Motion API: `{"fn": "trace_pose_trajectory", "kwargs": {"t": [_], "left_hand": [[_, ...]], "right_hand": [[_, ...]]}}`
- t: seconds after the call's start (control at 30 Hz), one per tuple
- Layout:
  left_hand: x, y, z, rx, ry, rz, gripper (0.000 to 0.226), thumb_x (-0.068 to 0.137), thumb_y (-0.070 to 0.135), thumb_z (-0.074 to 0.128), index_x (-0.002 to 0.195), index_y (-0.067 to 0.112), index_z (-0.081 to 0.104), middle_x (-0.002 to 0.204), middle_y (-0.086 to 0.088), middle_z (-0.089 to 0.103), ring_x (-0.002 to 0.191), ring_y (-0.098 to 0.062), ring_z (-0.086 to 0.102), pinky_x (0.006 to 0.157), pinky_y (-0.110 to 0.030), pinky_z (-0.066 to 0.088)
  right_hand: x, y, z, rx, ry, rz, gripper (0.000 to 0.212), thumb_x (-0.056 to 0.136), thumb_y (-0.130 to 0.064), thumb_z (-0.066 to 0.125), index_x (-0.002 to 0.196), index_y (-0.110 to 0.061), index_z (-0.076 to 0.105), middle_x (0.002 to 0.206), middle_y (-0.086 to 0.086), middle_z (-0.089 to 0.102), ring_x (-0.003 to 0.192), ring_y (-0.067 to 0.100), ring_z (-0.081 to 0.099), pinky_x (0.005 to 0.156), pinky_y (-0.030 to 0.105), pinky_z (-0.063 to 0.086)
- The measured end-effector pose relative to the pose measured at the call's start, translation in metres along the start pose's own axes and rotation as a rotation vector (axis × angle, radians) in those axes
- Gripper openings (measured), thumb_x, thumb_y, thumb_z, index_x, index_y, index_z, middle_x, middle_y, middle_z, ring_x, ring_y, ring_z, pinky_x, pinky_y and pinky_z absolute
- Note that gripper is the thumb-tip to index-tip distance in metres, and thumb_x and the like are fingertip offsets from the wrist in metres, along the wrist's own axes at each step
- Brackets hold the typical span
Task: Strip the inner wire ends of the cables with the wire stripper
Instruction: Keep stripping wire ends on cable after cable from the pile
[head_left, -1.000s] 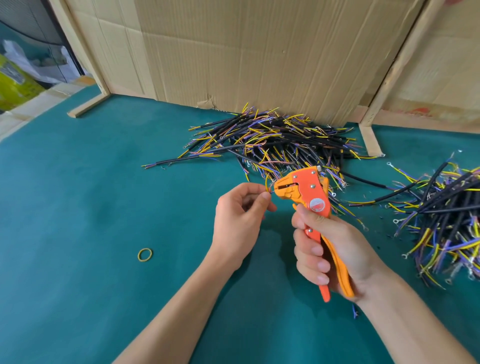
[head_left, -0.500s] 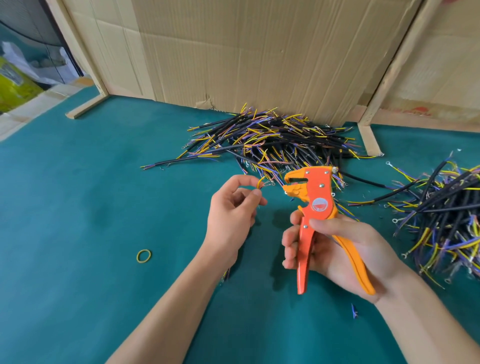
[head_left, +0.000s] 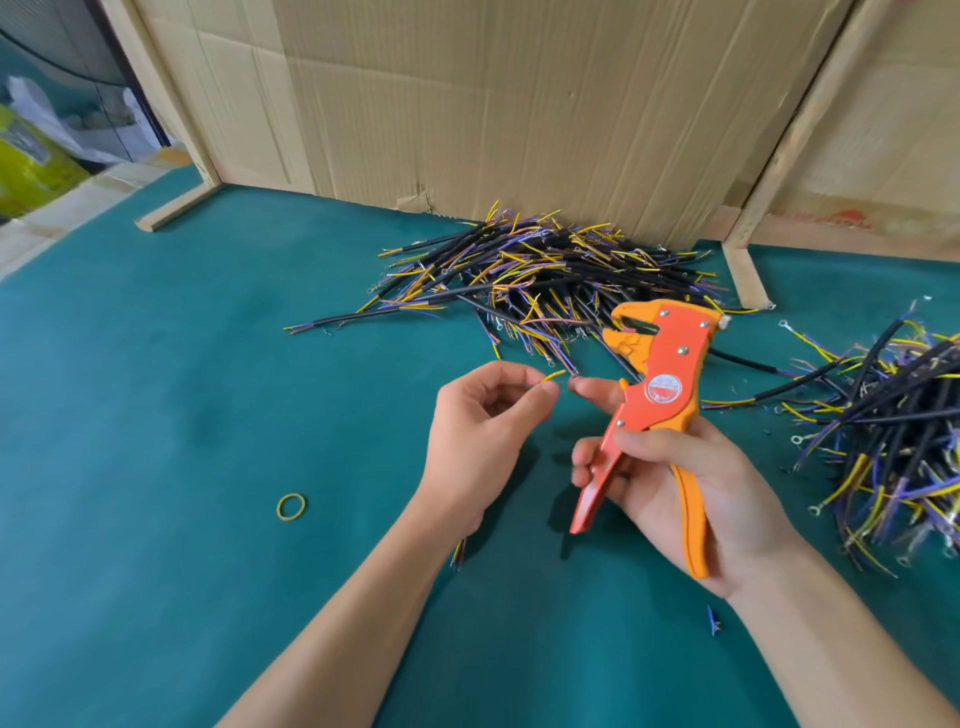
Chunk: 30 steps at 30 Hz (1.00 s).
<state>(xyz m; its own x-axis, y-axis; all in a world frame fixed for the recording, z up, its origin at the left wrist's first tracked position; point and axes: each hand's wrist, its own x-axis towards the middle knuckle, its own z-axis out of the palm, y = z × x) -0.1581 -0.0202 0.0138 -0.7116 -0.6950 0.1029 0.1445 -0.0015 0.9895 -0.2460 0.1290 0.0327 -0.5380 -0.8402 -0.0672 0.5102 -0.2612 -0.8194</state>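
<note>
My left hand (head_left: 483, 431) grips a short cable; its yellow inner wire end (head_left: 551, 375) sticks out past thumb and forefinger, and its far end (head_left: 458, 552) peeks out below my wrist. My right hand (head_left: 691, 493) grips the orange wire stripper (head_left: 657, 395) by its handles, jaws up and pointing left. The handles are spread apart. My right forefinger tip reaches toward the yellow wire end, almost touching it. The stripper's jaws sit right of and above the wire, apart from it.
A pile of black cables with yellow and purple wire ends (head_left: 540, 275) lies against the cardboard wall (head_left: 519, 104). A second cable pile (head_left: 893, 426) lies at the right. A yellow rubber band (head_left: 291, 507) and a blue insulation scrap (head_left: 713, 621) lie on the green mat (head_left: 182, 415).
The stripper's handles went from squeezed together to spread apart, and its jaws drew right, away from the wire. My left hand stayed on the cable; my right forefinger stretched toward the wire end.
</note>
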Motion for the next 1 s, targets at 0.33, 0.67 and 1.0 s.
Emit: {"fn": "trace_pose_trajectory", "kwargs": {"t": [0.33, 0.67, 1.0], "left_hand": [[-0.002, 0.002, 0.002, 0.099, -0.020, 0.026, 0.018, 0.092, 0.026, 0.072, 0.077, 0.018, 0.066, 0.065, -0.002, 0.062, 0.052, -0.006, 0.043, 0.050, -0.017, 0.034], [-0.003, 0.013, 0.002, -0.044, -0.140, -0.037, 0.018, 0.085, 0.039, 0.065, 0.078, 0.024, 0.057, 0.071, -0.002, 0.059, 0.061, -0.017, 0.035, 0.045, -0.017, 0.029], [-0.001, 0.003, 0.001, 0.064, -0.053, -0.075, 0.016, 0.092, 0.015, 0.068, 0.080, 0.017, 0.058, 0.067, 0.002, 0.062, 0.052, -0.005, 0.045, 0.052, -0.019, 0.034]], "right_hand": [[0.001, 0.004, 0.000, -0.063, -0.022, 0.021, 0.043, 0.077, -0.002, 0.068, 0.120, -0.004, 0.072, 0.123, 0.026, 0.065, 0.076, 0.034, 0.063, 0.068, 0.043, 0.054], [0.002, 0.002, -0.003, -0.061, -0.008, 0.028, 0.051, 0.078, -0.002, 0.067, 0.129, -0.005, 0.068, 0.115, 0.024, 0.064, 0.076, 0.032, 0.064, 0.068, 0.041, 0.054], [0.001, 0.001, 0.001, -0.173, -0.031, 0.013, 0.053, 0.079, -0.003, 0.067, 0.132, -0.009, 0.067, 0.094, 0.028, 0.058, 0.079, 0.035, 0.064, 0.069, 0.041, 0.055]]}}
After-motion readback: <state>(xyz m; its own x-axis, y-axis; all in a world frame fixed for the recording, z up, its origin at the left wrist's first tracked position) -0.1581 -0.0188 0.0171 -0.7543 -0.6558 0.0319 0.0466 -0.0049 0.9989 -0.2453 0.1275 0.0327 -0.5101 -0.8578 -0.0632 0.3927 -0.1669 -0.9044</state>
